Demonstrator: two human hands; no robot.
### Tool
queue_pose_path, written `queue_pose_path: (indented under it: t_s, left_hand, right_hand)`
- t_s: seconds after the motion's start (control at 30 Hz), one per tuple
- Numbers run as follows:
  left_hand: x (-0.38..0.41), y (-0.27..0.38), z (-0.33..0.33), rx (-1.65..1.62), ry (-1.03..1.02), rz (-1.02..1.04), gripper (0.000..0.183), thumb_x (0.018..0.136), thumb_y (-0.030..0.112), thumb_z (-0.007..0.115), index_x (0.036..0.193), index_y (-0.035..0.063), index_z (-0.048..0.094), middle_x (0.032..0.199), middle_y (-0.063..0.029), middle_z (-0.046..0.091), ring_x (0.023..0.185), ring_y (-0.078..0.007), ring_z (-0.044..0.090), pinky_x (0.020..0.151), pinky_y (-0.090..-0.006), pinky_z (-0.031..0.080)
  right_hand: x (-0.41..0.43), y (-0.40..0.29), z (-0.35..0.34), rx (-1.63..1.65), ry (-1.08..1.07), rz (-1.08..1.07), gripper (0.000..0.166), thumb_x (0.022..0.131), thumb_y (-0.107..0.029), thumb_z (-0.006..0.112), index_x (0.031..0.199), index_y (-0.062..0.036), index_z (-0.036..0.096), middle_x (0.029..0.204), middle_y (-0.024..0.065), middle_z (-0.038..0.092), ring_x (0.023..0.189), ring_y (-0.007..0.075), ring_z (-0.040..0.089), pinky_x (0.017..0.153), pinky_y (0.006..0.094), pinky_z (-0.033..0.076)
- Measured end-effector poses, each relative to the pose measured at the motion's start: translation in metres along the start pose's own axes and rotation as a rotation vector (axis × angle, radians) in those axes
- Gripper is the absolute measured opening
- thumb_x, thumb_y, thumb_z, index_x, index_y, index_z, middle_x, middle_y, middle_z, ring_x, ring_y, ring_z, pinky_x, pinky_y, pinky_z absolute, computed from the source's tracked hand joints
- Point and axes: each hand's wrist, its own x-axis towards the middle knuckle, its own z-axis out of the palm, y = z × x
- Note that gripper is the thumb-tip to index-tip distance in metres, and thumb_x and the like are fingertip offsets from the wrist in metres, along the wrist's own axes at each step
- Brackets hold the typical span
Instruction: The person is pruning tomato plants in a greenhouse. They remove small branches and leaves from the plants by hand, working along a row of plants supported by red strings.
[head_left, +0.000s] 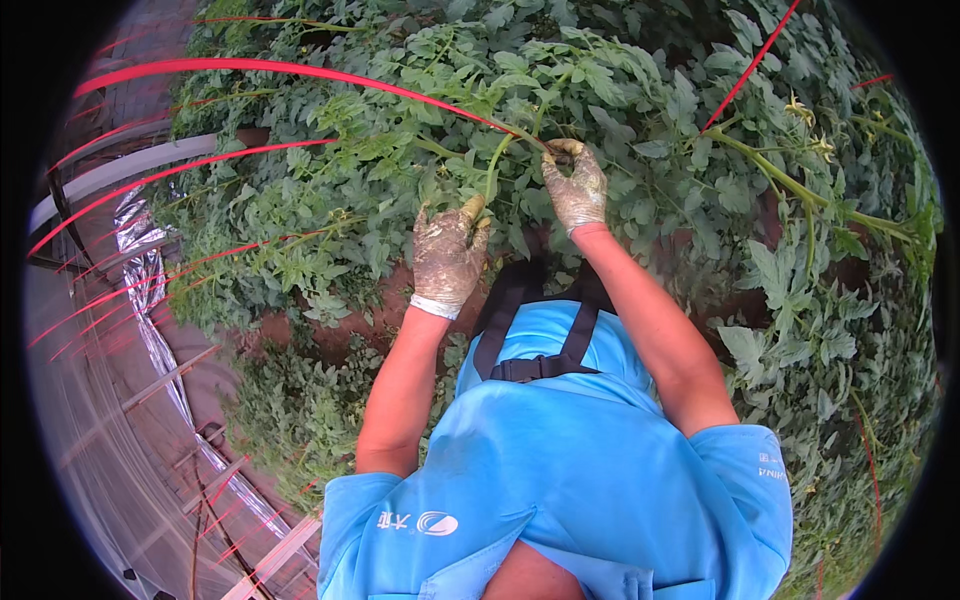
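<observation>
My left hand (450, 251), in a thin, soiled glove, pinches a pale green side stem (492, 169) of a tomato plant between its fingertips. To the upper right, my right hand (579, 182), gloved and stained as well, has thumb and forefinger closed at a thicker tomato stem (523, 135). A taut red twine (315, 67) comes in from the upper left and meets that stem just beside the right fingertips. Leaves surround both hands. What exactly lies within the right pinch is partly hidden by the fingers.
Dense tomato foliage (247, 199) fills both sides. More red strings (754, 64) run through it. At right a thick stem (787, 182) bears yellow flowers (799, 111). Silver film (154, 330) and clear plastic sheeting (82, 420) lie left. Black straps with a buckle (525, 369) cross my waist.
</observation>
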Motion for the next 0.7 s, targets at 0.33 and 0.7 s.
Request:
queue_pose_path:
  t_s: [0.33,0.7]
  left_hand:
    - [0.014,0.008,0.009,0.059,-0.163,0.062,0.044,0.089,0.025,0.065,0.128,0.0091,0.056,0.11,-0.0165,0.064,0.108,-0.0332,0.058,0.106,-0.0515,0.034]
    - [0.001,0.014,-0.074,-0.059,0.41,0.367,0.031,0.089,0.015,0.061,0.118,0.0057,0.061,0.117,-0.0101,0.065,0.125,-0.0309,0.051,0.115,-0.0525,0.017]
  right_hand:
    - [-0.046,0.022,-0.04,-0.193,-0.108,0.032,0.027,0.088,-0.015,0.062,0.114,-0.0071,0.064,0.107,0.013,0.065,0.095,0.0262,0.065,0.086,0.0372,0.049]
    - [-0.13,0.037,-0.166,-0.297,0.4,0.096,0.023,0.094,-0.013,0.059,0.114,-0.0033,0.064,0.108,0.0087,0.066,0.1,0.0186,0.061,0.093,0.031,0.045]
